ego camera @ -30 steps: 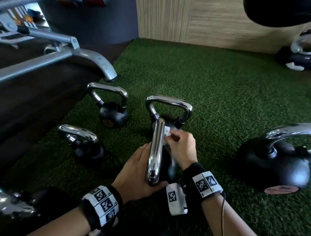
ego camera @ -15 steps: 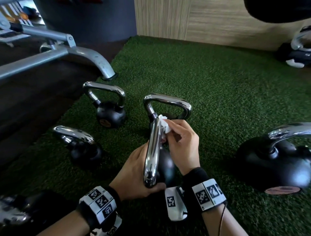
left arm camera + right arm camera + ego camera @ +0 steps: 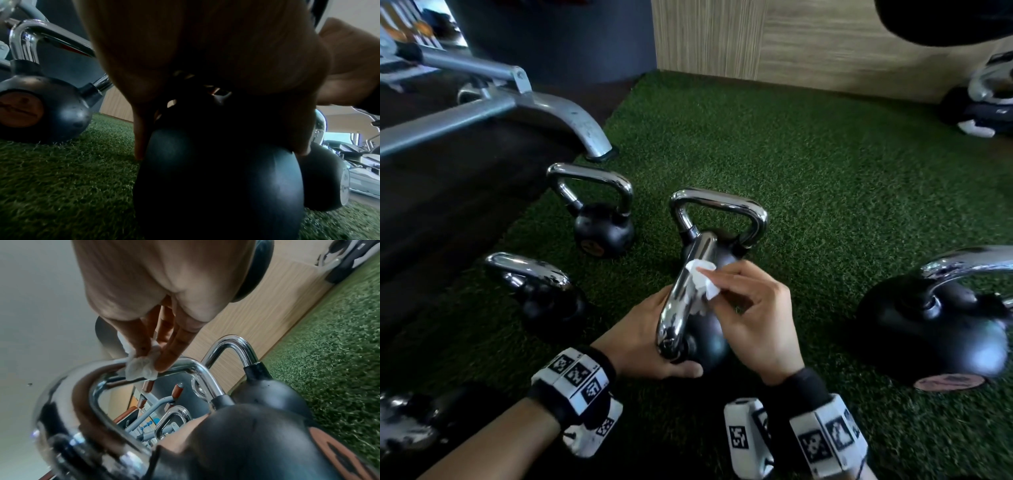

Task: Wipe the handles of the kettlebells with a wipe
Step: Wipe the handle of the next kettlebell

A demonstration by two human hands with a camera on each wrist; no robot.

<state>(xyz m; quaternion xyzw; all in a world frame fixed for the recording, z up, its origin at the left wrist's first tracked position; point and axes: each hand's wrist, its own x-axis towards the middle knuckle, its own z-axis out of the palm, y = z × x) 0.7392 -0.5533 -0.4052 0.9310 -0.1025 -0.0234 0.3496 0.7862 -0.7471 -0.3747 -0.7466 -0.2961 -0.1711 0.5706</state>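
We find 1 kettlebell (image 3: 705, 329) at the centre of the turf (image 3: 825, 188), its chrome handle (image 3: 685, 294) running from 6 toward 12 o'clock. It reads as tilted toward the person, though we cannot confirm how far.

The left hand (image 3: 643, 339) cups the near end of the handle and the black body from 9 o'clock, thumb wrapped under at 6 o'clock. We judge this hold steadies the weight so that rubbing does not roll it.

The right hand (image 3: 753, 315) comes in from 3 o'clock. Its fingers (image 3: 174, 345) and thumb are closed on the wipe (image 3: 702, 277), a small white wad pressed onto the top of the handle bar about midway along. In the right wrist view the wipe (image 3: 141, 368) sits between the fingertips and the chrome, so pressure goes straight through it.

We judge the work to be mid-stroke on this handle. A pinch hold suits a narrow round bar, since it lets the wad slide along its length.

Other kettlebells stand on the turf:
- 1 directly behind at 12 o'clock (image 3: 717, 219)
- 1 at 11 o'clock (image 3: 602, 219)
- 1 at 9 o'clock (image 3: 541, 291)
- 1 larger at 3 o'clock (image 3: 935, 325)

A grey bench frame (image 3: 571, 120) stands at 10 o'clock.
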